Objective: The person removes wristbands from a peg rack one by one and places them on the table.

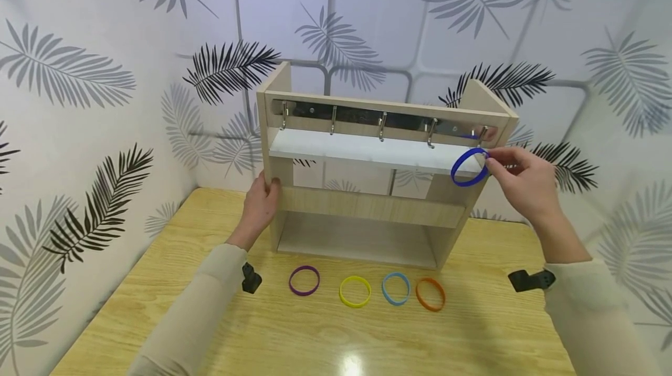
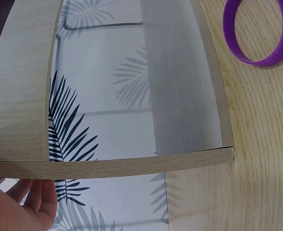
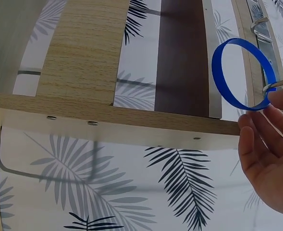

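Observation:
A light wooden shelf unit (image 1: 341, 200) stands on the table, with a metal rail (image 1: 362, 115) of several hooks along its top front. My left hand (image 1: 261, 204) grips its left side panel, thumb at the front edge, the other fingers partly hidden behind. At the right end, my right hand (image 1: 530, 183) pinches a dark blue silicone wristband (image 3: 219, 77) between thumb and fingers. The band hangs right at the rightmost hook (image 3: 275, 85), overlapping the hook's tip in the right wrist view.
In front of the shelf unit, a purple wristband (image 1: 291, 285), a yellow wristband (image 1: 355, 305), a light blue wristband (image 1: 385, 291) and an orange wristband (image 1: 430, 308) lie flat on the wooden table (image 1: 294, 341). A leaf-patterned wall (image 1: 367, 14) rises close behind.

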Demonstrator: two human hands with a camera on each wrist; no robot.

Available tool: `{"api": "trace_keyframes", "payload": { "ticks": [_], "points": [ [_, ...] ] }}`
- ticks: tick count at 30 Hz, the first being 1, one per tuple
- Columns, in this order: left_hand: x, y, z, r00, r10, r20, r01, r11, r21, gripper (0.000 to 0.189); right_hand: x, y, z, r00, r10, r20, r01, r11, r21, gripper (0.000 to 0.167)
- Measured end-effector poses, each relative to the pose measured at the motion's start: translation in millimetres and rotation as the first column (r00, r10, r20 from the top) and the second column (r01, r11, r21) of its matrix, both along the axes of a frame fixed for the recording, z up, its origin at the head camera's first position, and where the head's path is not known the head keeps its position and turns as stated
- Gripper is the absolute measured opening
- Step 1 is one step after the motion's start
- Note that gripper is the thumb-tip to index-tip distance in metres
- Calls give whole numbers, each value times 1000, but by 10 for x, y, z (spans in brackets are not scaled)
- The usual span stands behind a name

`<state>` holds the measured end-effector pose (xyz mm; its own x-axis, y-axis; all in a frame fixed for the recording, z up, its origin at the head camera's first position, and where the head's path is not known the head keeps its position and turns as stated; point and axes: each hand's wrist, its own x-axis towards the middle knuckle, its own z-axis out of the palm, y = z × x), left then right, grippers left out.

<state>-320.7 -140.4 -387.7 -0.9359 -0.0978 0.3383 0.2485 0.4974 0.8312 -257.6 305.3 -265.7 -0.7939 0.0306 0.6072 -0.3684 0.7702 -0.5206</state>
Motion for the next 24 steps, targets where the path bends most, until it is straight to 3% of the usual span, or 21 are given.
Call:
{"api": "trace_keyframes", "payload": {
  "ticks": [9,14,19,24],
  "points": [
    [5,8,-21,1000,-18,24,18,1000,15,52,-16,12,-35,997,73,35,-70,993,-97,31],
    [14,11,-35,1000,-12,-2,12,1000,13,53,-24,17,-44,993,114,38,-107,983,-148,31],
    [16,12,-15,1000,-14,-28,15,1000,11,53,-16,-10,-19,993,115,32,-108,981,-159,31],
    [-6,1,-3,1000,-8,-2,8,1000,7,51,30,-45,25,994,111,-10,-111,977,-182,28]
  ]
}}
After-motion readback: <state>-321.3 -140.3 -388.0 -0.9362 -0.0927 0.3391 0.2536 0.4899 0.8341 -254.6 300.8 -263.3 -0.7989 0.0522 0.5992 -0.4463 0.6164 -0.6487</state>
